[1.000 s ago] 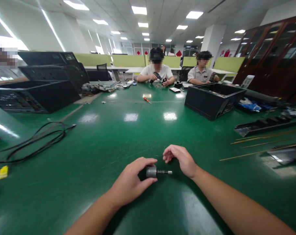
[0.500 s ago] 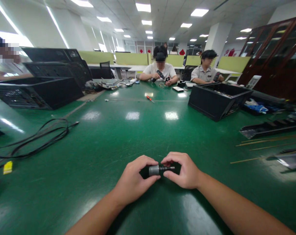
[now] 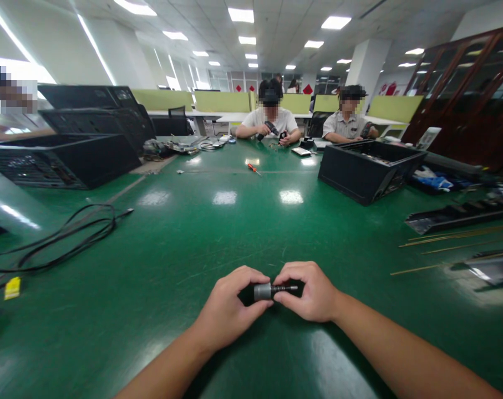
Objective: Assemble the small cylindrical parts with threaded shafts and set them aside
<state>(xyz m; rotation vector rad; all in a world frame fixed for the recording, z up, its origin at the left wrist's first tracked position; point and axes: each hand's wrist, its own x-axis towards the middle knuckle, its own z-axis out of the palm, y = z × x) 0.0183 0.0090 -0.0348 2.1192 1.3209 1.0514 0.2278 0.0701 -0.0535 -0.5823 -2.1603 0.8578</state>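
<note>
A small grey metal cylinder with a thin dark, ridged shaft [image 3: 263, 291], much like a small motor, lies sideways low over the green table [image 3: 172, 244]. My left hand [image 3: 228, 302] curls round the cylinder, its thumb and fingers closed on the body. From the other side, my right hand [image 3: 311, 291] bends its thumb and fingertips around the base of the shaft, right beside the left fingertips. The shaft's pale tip points toward my right palm. The far sides of both hands' fingers are hidden.
Black cables [image 3: 89, 227] with a yellow tag [image 3: 12, 288] lie at left. Black computer cases stand at left [image 3: 80, 166] and right [image 3: 359, 172]. An orange screwdriver [image 3: 252, 168] lies farther off. Thin brass-coloured rods [image 3: 417, 271] are at right. Co-workers sit across the table.
My right hand's fingertips have shifted slightly left, closer to the cylinder and the left fingertips. The left hand keeps its hold. The view has shifted slightly.
</note>
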